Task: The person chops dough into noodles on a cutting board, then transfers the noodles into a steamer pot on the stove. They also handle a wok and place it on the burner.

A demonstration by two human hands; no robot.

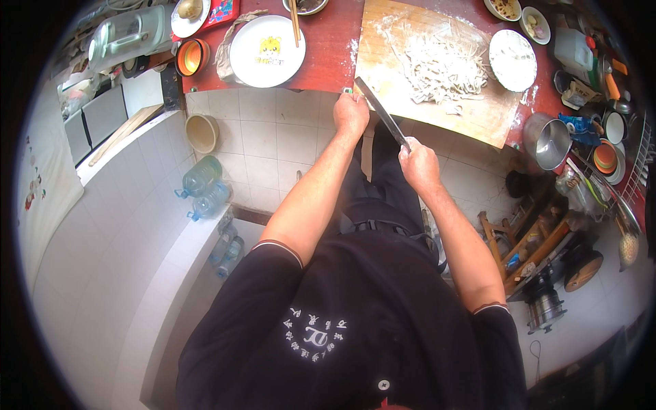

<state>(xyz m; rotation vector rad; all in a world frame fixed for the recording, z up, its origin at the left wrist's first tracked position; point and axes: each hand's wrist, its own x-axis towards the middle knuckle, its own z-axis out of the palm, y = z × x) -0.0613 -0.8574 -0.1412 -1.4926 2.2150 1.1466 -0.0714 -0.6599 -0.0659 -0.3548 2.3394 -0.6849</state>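
My right hand [420, 163] grips the handle end of a long kitchen knife [382, 114], seen nearly edge-on. Its blade slants up and left across the front edge of a floured wooden board [389, 87]. My left hand [351, 114] is at the board's front left corner, close beside the blade. Its fingers are curled, and whether they pinch the blade or the board's edge is hidden. On the board lies a loose heap of floured, cut noodles [446, 69], with a few short scraps nearer me. A flour-dusted white bowl or plate [512, 60] overlaps the board's right side.
The red table [328, 61] carries a white plate [267, 51] with chopsticks [294, 23] over its edge and an orange bowl [191, 57]. A steel pot [546, 141] stands at the right near crowded kitchenware. Plastic bottles [202, 177] are down at the left.
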